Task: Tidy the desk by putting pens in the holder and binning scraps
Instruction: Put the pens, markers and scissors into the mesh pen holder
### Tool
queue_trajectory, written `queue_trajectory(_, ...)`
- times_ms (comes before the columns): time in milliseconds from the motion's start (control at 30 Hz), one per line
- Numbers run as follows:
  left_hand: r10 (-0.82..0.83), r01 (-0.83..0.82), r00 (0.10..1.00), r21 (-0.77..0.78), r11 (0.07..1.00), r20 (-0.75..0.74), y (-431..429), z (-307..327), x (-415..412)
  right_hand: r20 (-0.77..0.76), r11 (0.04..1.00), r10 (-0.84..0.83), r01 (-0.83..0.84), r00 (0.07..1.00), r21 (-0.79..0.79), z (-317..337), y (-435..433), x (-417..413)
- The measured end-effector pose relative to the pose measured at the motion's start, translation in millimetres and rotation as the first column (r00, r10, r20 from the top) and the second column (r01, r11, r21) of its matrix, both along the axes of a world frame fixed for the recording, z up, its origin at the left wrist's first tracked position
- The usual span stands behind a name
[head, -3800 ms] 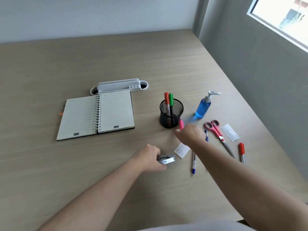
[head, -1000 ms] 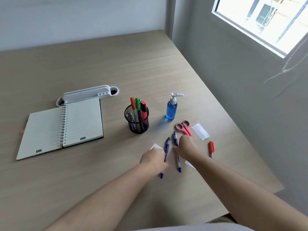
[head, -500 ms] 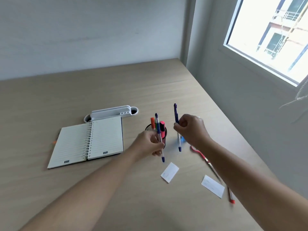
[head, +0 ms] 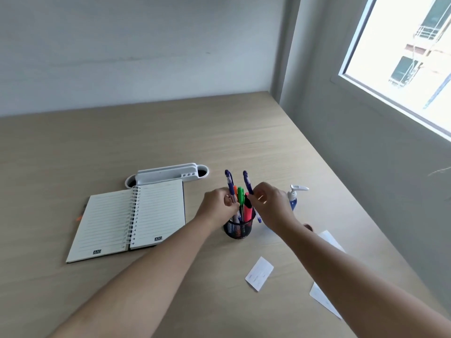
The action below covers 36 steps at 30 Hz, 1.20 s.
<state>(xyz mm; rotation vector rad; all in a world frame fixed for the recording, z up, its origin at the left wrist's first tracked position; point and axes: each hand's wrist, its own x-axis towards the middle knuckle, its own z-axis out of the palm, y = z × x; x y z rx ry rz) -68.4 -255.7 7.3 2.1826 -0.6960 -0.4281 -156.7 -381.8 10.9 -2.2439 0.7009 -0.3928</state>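
Nearest me, two paper scraps lie loose on the bench (head: 73, 147): one white slip (head: 259, 273) just ahead of my right forearm, and a second scrap (head: 322, 300) partly hidden beneath that arm; a third pale piece (head: 330, 239) shows beyond the arm, and I judge all of them are left for the bin, which I cannot see from here. Further out, my left hand (head: 218, 207) has its grip closed on a blue pen (head: 230, 182), whose lower end seems already inside the black mesh holder (head: 237, 230). My right hand (head: 272, 203) pinches a second blue pen (head: 248, 182), its tip hanging just outside the rim on the right. To do this well, I would bring that tip in over the opening first, slip it between the green marker (head: 240, 195) and the pink highlighter (head: 248, 208), then let go low so the light holder does not tip. A blue pump bottle (head: 294, 197) stands close behind my right hand, so I want to keep my knuckles clear of it. To the left an open spiral notebook (head: 129, 218) lies flat, touching a white desk organiser (head: 168, 173). Beyond, the pale wood bench runs bare to a grey wall (head: 146, 50), with a bright window (head: 412, 57) on the right.
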Motion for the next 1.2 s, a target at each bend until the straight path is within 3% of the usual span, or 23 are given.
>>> queue_trajectory(233,-0.005,0.005,1.0,0.006,1.0,0.002,-4.5,-8.0,4.5,0.128,0.998,-0.062,0.061,0.99,0.016,10.2,-0.6,10.6)
queue_trajectory(600,0.041,-0.048,0.993,0.062,0.997,0.107,-8.7,-9.9,5.7,-0.187,0.983,0.015,-0.048,0.982,-0.175,-29.3,1.7,5.8)
queue_trajectory(667,0.053,-0.059,0.991,0.05,0.997,0.121,-7.9,-8.4,4.9,-0.222,0.987,0.017,-0.052,0.975,-0.155,-33.4,4.7,4.7)
queue_trajectory(867,0.157,-0.123,0.953,-0.14,0.982,0.26,-0.6,3.0,-5.4,-0.122,1.0,0.0,-0.001,0.992,-0.009,-19.1,-6.3,-2.0)
queue_trajectory(1067,-0.109,0.146,0.901,-0.057,0.988,0.421,-18.7,15.2,-39.8,0.013,0.982,-0.185,0.185,0.983,-0.02,-16.0,-36.9,-52.5)
queue_trajectory(1200,-0.324,0.328,0.842,0.068,0.942,0.431,-48.0,8.4,-70.7,-0.017,0.935,-0.354,0.353,0.935,-0.012,-21.2,-69.6,-100.8)
